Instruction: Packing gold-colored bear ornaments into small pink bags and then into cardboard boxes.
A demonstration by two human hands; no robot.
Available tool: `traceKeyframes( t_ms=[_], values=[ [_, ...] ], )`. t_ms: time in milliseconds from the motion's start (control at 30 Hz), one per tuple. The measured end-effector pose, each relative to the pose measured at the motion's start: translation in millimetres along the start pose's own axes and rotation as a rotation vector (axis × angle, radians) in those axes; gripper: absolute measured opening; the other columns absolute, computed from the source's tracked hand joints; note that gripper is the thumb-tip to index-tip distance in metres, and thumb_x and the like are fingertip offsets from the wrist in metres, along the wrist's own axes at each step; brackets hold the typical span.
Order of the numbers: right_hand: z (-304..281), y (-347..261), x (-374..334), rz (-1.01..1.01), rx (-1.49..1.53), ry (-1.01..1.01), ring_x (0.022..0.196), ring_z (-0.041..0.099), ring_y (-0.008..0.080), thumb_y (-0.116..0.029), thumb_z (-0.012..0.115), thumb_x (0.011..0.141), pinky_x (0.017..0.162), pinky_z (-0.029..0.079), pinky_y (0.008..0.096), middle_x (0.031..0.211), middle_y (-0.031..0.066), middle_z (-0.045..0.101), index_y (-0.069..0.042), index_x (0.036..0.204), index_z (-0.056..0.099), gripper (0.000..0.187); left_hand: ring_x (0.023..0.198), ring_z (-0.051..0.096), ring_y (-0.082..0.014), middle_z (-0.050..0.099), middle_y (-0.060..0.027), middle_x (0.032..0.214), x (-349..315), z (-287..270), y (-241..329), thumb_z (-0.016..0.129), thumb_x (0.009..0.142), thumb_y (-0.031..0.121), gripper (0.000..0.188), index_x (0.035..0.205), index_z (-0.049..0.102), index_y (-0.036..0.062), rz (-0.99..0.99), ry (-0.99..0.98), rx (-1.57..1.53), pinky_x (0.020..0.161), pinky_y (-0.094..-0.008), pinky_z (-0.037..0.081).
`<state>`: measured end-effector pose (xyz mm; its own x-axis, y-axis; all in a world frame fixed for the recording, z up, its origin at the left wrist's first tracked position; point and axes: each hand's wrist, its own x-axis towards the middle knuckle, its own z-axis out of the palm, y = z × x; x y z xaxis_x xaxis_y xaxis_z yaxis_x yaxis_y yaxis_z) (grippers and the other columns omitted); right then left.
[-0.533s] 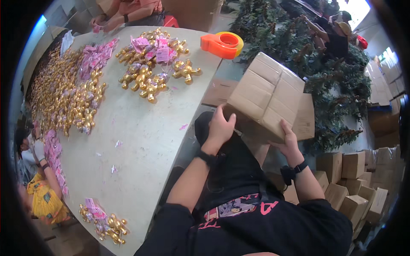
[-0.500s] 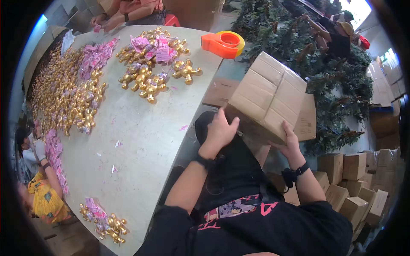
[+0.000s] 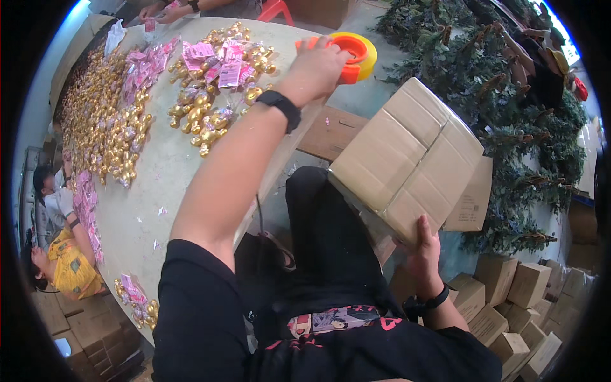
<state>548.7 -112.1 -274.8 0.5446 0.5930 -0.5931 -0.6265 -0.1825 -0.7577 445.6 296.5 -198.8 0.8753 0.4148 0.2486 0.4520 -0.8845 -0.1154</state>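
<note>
My left arm stretches across the table corner, and my left hand [image 3: 316, 71] has its fingers curled over the near side of an orange and yellow tape dispenser [image 3: 364, 56]. The hand covers part of the dispenser. In my right hand [image 3: 420, 260] is a closed cardboard box [image 3: 414, 149], tilted beside my knees. The right thumb lies along the box's near edge, while the other fingers are hidden beneath it. A strip of clear tape runs along the seam on the box's upper face.
On the table [image 3: 191, 184] lie wrapped gold bear-shaped figures [image 3: 200, 118], a larger gold heap [image 3: 95, 121] and pink packets [image 3: 86, 207]. Green artificial branches [image 3: 471, 95] fill the far right. Cartons [image 3: 496, 274] are stacked at lower right. A person in yellow [image 3: 73, 267] sits left.
My left hand has let go of the box and moved up and forward to the tape dispenser. The right hand still holds the box, which has shifted slightly right.
</note>
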Motion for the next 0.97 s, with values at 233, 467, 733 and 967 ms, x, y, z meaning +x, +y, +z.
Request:
traceKeyframes(
  t_ms=[233, 467, 733, 967],
  values=[
    [-8, 14, 9, -0.111, -0.031, -0.006, 0.111, 0.062, 0.0272, -0.043, 0.064, 0.096, 0.081, 0.057, 0.0466, 0.126, 0.0106, 0.057, -0.007, 0.142, 0.041, 0.062, 0.133, 0.044, -0.0332, 0.061, -0.0118, 0.127, -13, -9, -35, 0.077, 0.081, 0.030, 0.059, 0.132, 0.056, 0.0112, -0.137, -0.088, 0.169, 0.107, -0.0520, 0.032],
    [-3, 10, 4, -0.145, -0.064, 0.098, 0.116, 0.059, 0.0246, -0.039, 0.065, 0.097, 0.095, 0.053, 0.0393, 0.132, 0.0116, 0.056, -0.003, 0.144, 0.039, 0.064, 0.110, 0.060, -0.0412, 0.062, -0.0247, 0.120, -63, -44, 107, 0.069, 0.091, 0.027, 0.052, 0.131, 0.055, -0.0023, -0.377, 0.046, -0.693, 0.095, -0.0435, 0.049],
    [0, 4, 0, -0.057, 0.152, 0.043, 0.124, 0.053, 0.0241, -0.025, 0.072, 0.093, 0.107, 0.043, 0.0377, 0.136, 0.0126, 0.053, -0.001, 0.143, 0.037, 0.066, 0.111, 0.068, -0.0307, 0.069, -0.0240, 0.117, -91, -11, 120, 0.069, 0.092, 0.035, 0.053, 0.129, 0.060, -0.0024, -0.627, -0.350, -1.186, 0.096, -0.0355, 0.050],
    [-33, 0, -1, 0.008, 0.119, -0.202, 0.123, 0.057, 0.0298, -0.038, 0.071, 0.090, 0.095, 0.054, 0.0503, 0.145, 0.0121, 0.048, -0.011, 0.151, 0.032, 0.077, 0.118, 0.064, -0.0241, 0.069, -0.0149, 0.124, -105, -15, 139, 0.071, 0.091, 0.031, 0.059, 0.140, 0.054, 0.0017, -0.469, -0.218, -1.204, 0.101, -0.0323, 0.046]
  ],
)
